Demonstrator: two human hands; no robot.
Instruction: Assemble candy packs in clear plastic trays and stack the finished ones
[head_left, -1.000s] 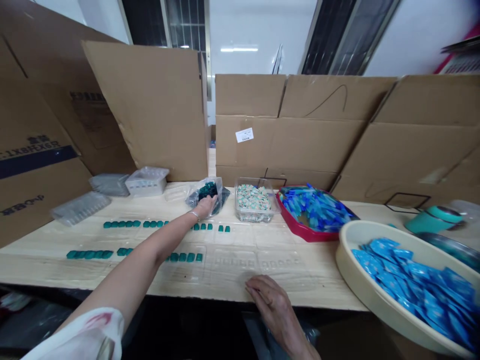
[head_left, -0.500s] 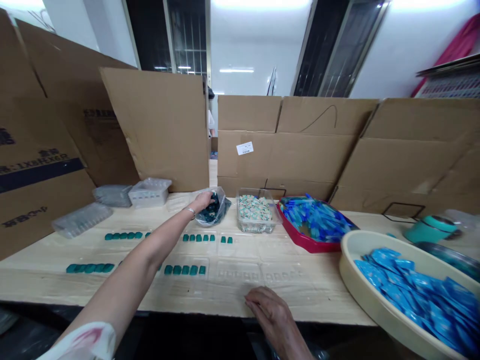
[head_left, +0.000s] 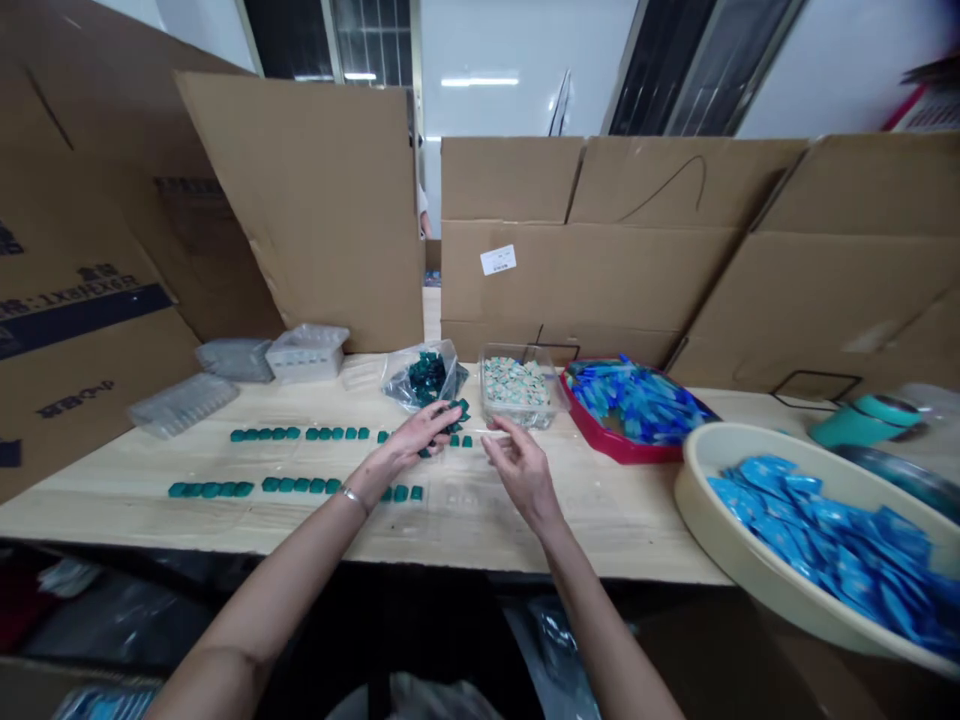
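My left hand (head_left: 415,442) is curled around a small bunch of teal plastic pieces (head_left: 453,418), which stick out past its fingers. Just behind it lies a transparent plastic bag (head_left: 424,380) holding more teal pieces. My right hand (head_left: 521,462) is raised above the table beside the left, fingers apart and holding nothing. Its fingertips are close to a transparent tub of white-and-teal packets (head_left: 517,392). Rows of teal pieces (head_left: 296,433) sit in a transparent blister tray (head_left: 465,500) on the pale wood table (head_left: 585,530).
A red tray of blue sachets (head_left: 622,420) and a beige round basin of blue sachets (head_left: 720,480) stand to the right, with a teal cup (head_left: 862,424) beyond. Stacked transparent trays (head_left: 307,353) sit at the back left, against upright cardboard sheets (head_left: 585,270).
My left hand has left the bag and come nearer with teal pieces in it. My right hand has risen from the table's front edge and moved to the middle, next to the left.
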